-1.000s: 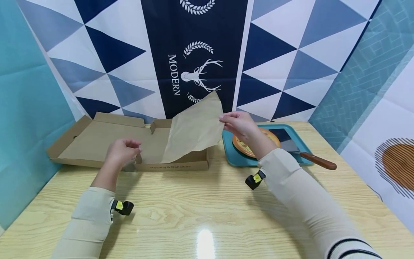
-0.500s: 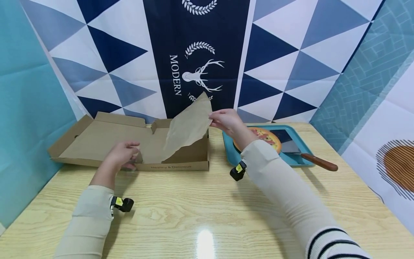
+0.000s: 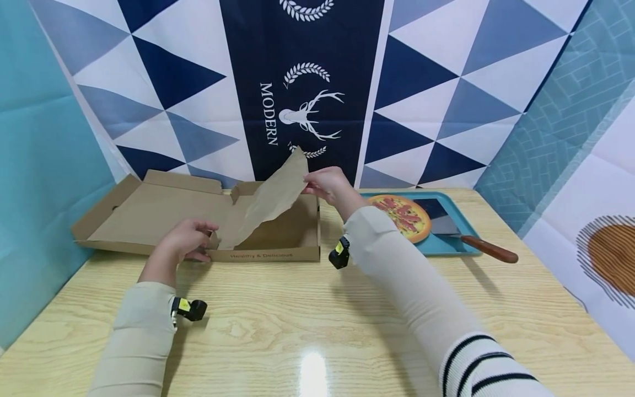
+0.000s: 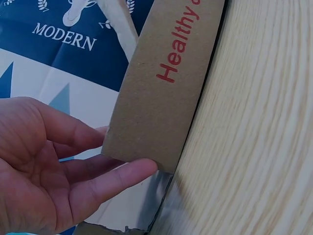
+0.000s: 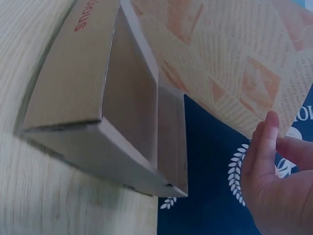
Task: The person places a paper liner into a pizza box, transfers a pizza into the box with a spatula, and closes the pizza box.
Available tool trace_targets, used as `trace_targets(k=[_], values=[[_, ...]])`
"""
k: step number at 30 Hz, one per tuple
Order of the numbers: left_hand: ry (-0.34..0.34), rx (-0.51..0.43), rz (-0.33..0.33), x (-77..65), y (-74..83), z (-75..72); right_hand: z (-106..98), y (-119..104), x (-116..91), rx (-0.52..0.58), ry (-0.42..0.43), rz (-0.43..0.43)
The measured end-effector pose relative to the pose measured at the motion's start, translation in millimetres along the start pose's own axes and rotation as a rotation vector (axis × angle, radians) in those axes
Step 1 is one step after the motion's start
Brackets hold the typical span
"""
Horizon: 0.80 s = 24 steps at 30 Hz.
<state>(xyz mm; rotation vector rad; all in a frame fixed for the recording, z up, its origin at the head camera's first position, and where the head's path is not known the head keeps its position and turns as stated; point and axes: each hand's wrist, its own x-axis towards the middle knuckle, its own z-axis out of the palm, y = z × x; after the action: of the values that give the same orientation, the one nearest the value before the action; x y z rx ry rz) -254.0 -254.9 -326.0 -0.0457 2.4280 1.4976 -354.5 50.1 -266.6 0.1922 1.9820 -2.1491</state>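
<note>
An open cardboard pizza box (image 3: 278,255) lies at the back left, its lid folded out to the left. My left hand (image 3: 186,242) holds the left end of the box's front wall. In the left wrist view, the thumb (image 4: 132,175) lies at the wall's lower corner and fingertips pass behind the wall. My right hand (image 3: 329,186) pinches the right edge of a sheet of food wrapping paper (image 3: 278,193), raised and tilted over the box's right part. The right wrist view shows newspaper-style print on the paper (image 5: 230,63). Its lower left end reaches into the box.
A blue tray (image 3: 448,251) stands right of the box. On it lie a pizza (image 3: 404,218) and a pizza server (image 3: 446,225), whose wooden handle (image 3: 488,248) sticks out past the rim. A patterned cloth (image 3: 307,66) hangs close behind the table.
My right hand has moved left with the paper, bringing it farther over the box and uncovering more of the pizza. The left hand's fingers have spread at the box's front wall.
</note>
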Motion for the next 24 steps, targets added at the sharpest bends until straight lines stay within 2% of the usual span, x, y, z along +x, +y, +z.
trace_targets(k=[8,16,24], values=[[0.012,-0.005,0.016,2.1,-4.8,1.1,12,9,6,-0.036,0.004,0.029],[0.016,-0.006,0.018,1.9,-3.5,4.4,11,17,8,-0.097,-0.007,0.015],[0.019,-0.007,0.012,2.5,-3.2,3.7,3,21,14,-0.259,-0.028,0.057]])
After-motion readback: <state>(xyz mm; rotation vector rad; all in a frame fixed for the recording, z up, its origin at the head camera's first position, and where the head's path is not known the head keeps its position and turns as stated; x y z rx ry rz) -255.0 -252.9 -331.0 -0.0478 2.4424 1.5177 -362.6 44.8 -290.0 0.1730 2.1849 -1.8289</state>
